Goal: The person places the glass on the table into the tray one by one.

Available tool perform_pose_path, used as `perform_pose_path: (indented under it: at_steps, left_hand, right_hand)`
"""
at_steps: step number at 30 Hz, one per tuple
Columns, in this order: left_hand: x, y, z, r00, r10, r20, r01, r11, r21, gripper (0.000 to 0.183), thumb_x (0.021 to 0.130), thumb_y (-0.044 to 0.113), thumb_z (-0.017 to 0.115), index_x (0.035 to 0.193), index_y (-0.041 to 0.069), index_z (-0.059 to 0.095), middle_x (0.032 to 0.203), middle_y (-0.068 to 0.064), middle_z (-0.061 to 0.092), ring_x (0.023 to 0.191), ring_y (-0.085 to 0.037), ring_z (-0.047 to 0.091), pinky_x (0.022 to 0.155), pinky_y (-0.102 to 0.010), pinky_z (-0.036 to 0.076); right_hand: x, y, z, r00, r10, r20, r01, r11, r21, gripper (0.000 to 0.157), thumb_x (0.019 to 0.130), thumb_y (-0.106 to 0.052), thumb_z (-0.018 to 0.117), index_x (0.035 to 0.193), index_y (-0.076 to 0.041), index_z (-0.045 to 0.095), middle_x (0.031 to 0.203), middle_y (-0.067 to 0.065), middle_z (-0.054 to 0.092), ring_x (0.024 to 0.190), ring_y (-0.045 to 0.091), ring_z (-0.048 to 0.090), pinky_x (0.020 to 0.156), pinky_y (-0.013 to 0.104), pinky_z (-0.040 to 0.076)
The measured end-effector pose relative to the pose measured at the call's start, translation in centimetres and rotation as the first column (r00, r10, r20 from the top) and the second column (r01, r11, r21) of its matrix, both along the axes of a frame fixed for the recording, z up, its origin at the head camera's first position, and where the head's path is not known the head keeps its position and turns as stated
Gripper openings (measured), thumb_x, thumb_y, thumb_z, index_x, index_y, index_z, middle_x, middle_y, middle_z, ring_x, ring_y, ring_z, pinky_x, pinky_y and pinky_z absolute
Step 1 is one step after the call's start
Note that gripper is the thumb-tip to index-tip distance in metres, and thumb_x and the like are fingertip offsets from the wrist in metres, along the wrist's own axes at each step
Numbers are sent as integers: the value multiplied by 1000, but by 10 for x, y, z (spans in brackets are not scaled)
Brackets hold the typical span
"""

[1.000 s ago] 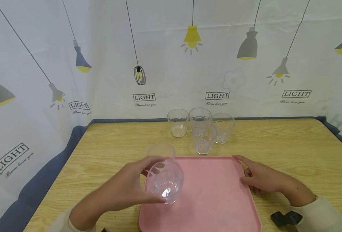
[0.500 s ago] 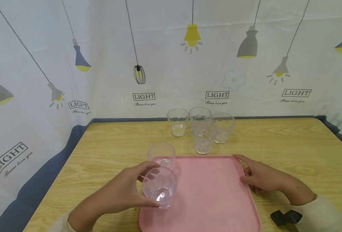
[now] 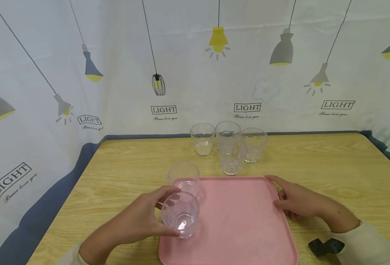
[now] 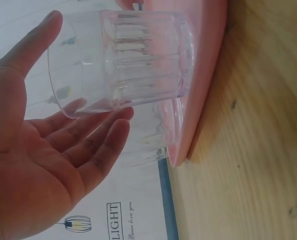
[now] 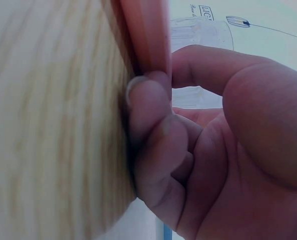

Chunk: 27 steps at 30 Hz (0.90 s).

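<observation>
My left hand holds a clear plastic cup from its left side, thumb at the near side and fingers at the far side. In the left wrist view this cup has a fluted lower wall, and its base is at the pink tray. A second clear cup stands just behind it, at the tray's back left corner. At the right edge of the pink tray, my right hand grips the rim; the right wrist view shows fingers curled under the tray edge.
Several clear cups stand in a group on the wooden table behind the tray. A cloth printed with lamps hangs behind the table. A small black device sits by the right sleeve.
The left hand has lowered the cup and moved it slightly left onto the tray's left part, in front of the second cup. The right hand has stayed on the tray edge.
</observation>
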<state>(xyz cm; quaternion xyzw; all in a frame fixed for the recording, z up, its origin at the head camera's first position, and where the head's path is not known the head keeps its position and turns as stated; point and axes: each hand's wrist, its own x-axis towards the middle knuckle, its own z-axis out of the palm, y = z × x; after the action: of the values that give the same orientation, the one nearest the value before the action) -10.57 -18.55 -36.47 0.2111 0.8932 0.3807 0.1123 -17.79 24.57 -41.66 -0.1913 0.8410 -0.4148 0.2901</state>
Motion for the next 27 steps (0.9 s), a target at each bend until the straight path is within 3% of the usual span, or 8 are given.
perform_pose_path:
  at_steps: [9, 27]
  left_hand:
    - [0, 0, -4, 1000, 2, 6, -2, 1000, 5, 88, 67, 52, 89, 139, 17, 52, 119, 2, 68, 105, -15, 65, 89, -29, 55]
    - [3, 0, 0, 1000, -18, 12, 18, 1000, -20, 88, 70, 56, 86, 142, 21, 48, 126, 3, 65, 111, -14, 63, 92, -31, 55]
  right_hand:
    - [-1, 3, -3, 1000, 9, 1, -9, 1000, -16, 79, 100, -12, 56, 159, -4, 3, 72, 7, 61, 48, 15, 55, 44, 33, 51]
    - [0, 2, 0, 1000, 3, -2, -3, 1000, 0, 79, 100, -12, 56, 159, -4, 5, 73, 7, 61, 48, 15, 54, 44, 32, 51]
